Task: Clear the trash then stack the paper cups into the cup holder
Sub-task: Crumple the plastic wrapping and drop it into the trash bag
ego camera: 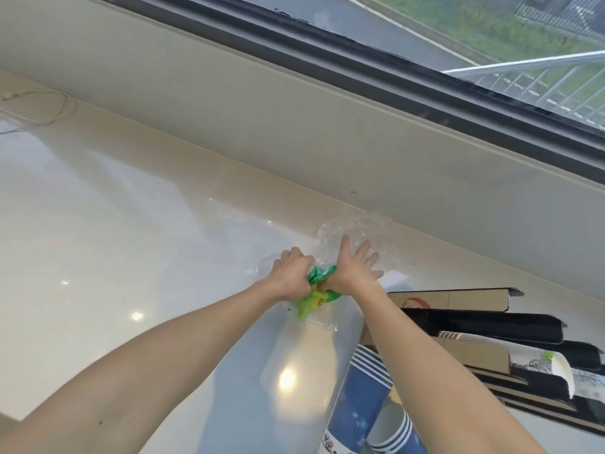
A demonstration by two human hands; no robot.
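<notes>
On the glossy white counter (114, 257), my left hand (291, 273) is clenched around crumpled trash: a green wrapper (316, 298) bunched with clear plastic. My right hand (353, 267) is spread flat, fingers apart, pressing on a crumpled clear plastic bag (357, 229) against the wall base. A stack of blue paper cups with white stripes (360, 394) lies near the bottom edge, partly hidden under my right forearm. A white cup with a dark pattern (563, 371) lies at the right. I see no cup holder.
Flattened cardboard and black box pieces (474, 322) lie at the right beside the cups. A beige wall ledge (294, 126) runs behind the counter under a window (491, 34). A thin white cable (39, 109) lies at the far left.
</notes>
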